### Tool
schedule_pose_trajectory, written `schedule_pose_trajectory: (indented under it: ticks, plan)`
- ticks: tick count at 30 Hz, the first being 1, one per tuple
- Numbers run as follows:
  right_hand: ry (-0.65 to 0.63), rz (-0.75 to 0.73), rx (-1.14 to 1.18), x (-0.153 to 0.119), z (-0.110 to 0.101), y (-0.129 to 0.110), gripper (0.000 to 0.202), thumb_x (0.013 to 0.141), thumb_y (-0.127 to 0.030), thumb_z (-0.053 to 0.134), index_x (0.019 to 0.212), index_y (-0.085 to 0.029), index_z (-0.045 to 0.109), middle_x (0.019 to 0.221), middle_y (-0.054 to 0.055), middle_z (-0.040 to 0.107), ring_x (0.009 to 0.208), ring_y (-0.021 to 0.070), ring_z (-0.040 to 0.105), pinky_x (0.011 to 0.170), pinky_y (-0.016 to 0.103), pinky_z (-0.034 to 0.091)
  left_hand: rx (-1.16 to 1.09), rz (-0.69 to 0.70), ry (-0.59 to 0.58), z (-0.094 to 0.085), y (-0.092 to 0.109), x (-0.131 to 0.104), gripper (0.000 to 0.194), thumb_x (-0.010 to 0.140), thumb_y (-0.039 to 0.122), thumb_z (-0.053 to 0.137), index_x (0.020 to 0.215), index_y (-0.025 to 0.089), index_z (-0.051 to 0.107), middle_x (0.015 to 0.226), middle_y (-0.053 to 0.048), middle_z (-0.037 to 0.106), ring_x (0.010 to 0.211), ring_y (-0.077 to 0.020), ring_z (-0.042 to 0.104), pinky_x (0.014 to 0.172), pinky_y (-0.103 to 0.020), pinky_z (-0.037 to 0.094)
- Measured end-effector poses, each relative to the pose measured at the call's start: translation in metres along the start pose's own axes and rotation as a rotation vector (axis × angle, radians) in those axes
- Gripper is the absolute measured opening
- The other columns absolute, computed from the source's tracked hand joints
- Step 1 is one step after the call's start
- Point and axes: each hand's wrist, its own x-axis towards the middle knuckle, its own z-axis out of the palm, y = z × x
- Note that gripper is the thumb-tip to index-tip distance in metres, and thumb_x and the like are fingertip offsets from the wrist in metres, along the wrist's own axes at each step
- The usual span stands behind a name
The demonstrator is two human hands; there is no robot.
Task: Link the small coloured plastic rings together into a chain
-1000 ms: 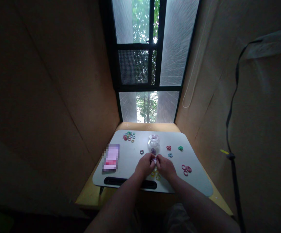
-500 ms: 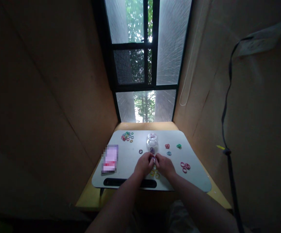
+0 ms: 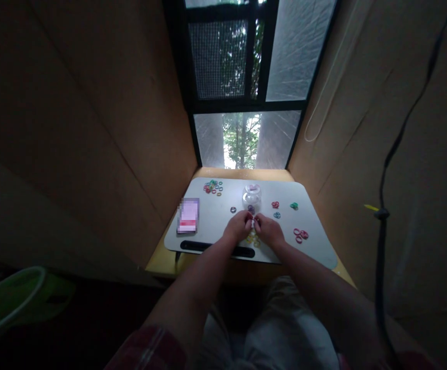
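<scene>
My left hand (image 3: 239, 226) and my right hand (image 3: 268, 229) meet over the middle of the white lap table (image 3: 215, 226), both closed at the fingertips. What they pinch is too small to make out. Just in front of them, on the near side, lie several yellow rings (image 3: 254, 240). Beyond the fingertips are a purple cluster of rings (image 3: 251, 209) and a clear round jar (image 3: 251, 197). A dark ring (image 3: 233, 209) lies left of the jar. To the right sit red rings (image 3: 275, 204), blue rings (image 3: 277, 215), green rings (image 3: 293, 205) and pink rings (image 3: 300, 235).
A mixed pile of coloured rings (image 3: 211, 187) lies at the back left. Nearer is a phone-like object (image 3: 188, 216), its screen pixelated. A black slot (image 3: 200, 246) runs along the front edge. A dark cord (image 3: 381, 246) hangs at right; a green basket (image 3: 18, 303) stands lower left.
The view has tilted down, so the table appears higher and my lap and the green basket show. Both hands stay together at the same place over the table.
</scene>
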Motion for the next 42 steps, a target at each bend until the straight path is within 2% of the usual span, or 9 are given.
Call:
schedule_pose_trajectory:
  ticks: [7, 15, 24, 35, 42]
  plan:
    - [0.045, -0.015, 0.044, 0.0, 0.004, 0.003, 0.021, 0.093, -0.029, 0.043, 0.097, -0.022, 0.062, 0.082, 0.003, 0.067, 0.07, 0.0157, 0.057, 0.06, 0.026, 0.027, -0.005, -0.031, 0.026, 0.004, -0.003, 0.0, 0.017, 0.079, 0.01, 0.052, 0.091, 0.019, 0.061, 0.089, -0.003, 0.063, 0.077, -0.0147, 0.055, 0.074, -0.025, 0.044]
    - [0.09, -0.004, 0.091, 0.001, 0.006, 0.004, 0.018, 0.092, -0.028, 0.045, 0.093, -0.021, 0.061, 0.08, 0.002, 0.068, 0.068, 0.0149, 0.057, 0.06, 0.026, 0.027, 0.002, -0.074, 0.029, 0.003, 0.0, -0.001, 0.018, 0.083, 0.013, 0.052, 0.096, 0.019, 0.062, 0.094, -0.004, 0.064, 0.081, -0.0155, 0.058, 0.077, -0.026, 0.045]
    - [0.142, -0.045, 0.135, 0.003, 0.008, 0.008, 0.019, 0.091, -0.027, 0.044, 0.088, -0.02, 0.062, 0.085, 0.003, 0.066, 0.074, 0.0157, 0.057, 0.066, 0.025, 0.033, -0.003, -0.052, 0.05, 0.007, -0.006, 0.002, 0.015, 0.086, 0.018, 0.052, 0.097, 0.02, 0.06, 0.096, -0.004, 0.064, 0.081, -0.0156, 0.058, 0.078, -0.027, 0.046]
    - [0.125, -0.044, 0.171, 0.004, 0.01, 0.008, 0.018, 0.09, -0.024, 0.045, 0.09, -0.019, 0.062, 0.088, 0.004, 0.065, 0.078, 0.0161, 0.056, 0.07, 0.025, 0.035, -0.099, -0.012, 0.039, 0.009, -0.012, 0.005, 0.019, 0.087, 0.019, 0.053, 0.104, 0.019, 0.061, 0.098, -0.005, 0.067, 0.078, -0.015, 0.061, 0.078, -0.028, 0.048]
    - [0.149, -0.021, 0.156, 0.005, 0.011, 0.007, 0.017, 0.089, -0.024, 0.045, 0.085, -0.02, 0.061, 0.081, 0.004, 0.065, 0.071, 0.0156, 0.055, 0.065, 0.025, 0.032, -0.137, -0.013, 0.031, 0.009, -0.015, 0.007, 0.018, 0.085, 0.018, 0.056, 0.102, 0.019, 0.062, 0.096, -0.005, 0.069, 0.074, -0.0132, 0.062, 0.076, -0.026, 0.048]
